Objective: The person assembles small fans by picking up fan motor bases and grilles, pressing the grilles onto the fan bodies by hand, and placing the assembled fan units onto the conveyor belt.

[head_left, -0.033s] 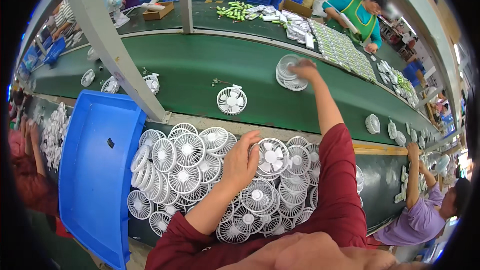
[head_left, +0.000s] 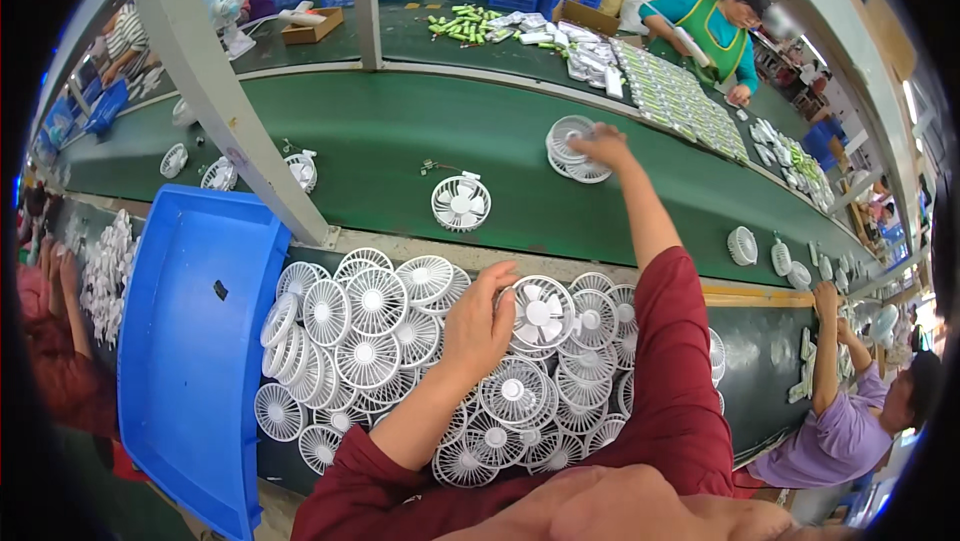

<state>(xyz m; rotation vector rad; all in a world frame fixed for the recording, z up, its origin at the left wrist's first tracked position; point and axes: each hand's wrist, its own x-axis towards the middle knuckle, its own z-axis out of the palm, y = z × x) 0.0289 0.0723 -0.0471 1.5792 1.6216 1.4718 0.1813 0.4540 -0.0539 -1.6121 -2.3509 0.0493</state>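
My right hand point(head_left: 602, 147) reaches over the green conveyor belt point(head_left: 360, 131), its fingers blurred and closed on the edge of a round white grille point(head_left: 570, 133). That grille overlaps another round white fan part point(head_left: 585, 173) below it. By the near edge of the belt, my left hand point(head_left: 478, 323) lies beside a white fan with blades point(head_left: 542, 313). Its thumb and fingers are apart, close to the fan's left rim; whether they touch it is hard to tell. Many white fan grilles point(head_left: 368, 359) lie heaped under and around my left forearm.
A blue bin point(head_left: 205, 281) stands left of the heap, beside a grey post point(head_left: 225, 101). A fan housing with wires point(head_left: 461, 203) sits on the belt. Across it, a person in a green apron point(head_left: 715, 36) works by rows of parts. Another person point(head_left: 850, 421) sits at right.
The whole view has shifted very slightly. My right hand and the grille stay over the same spot on the belt, and my left hand stays beside the bladed fan.
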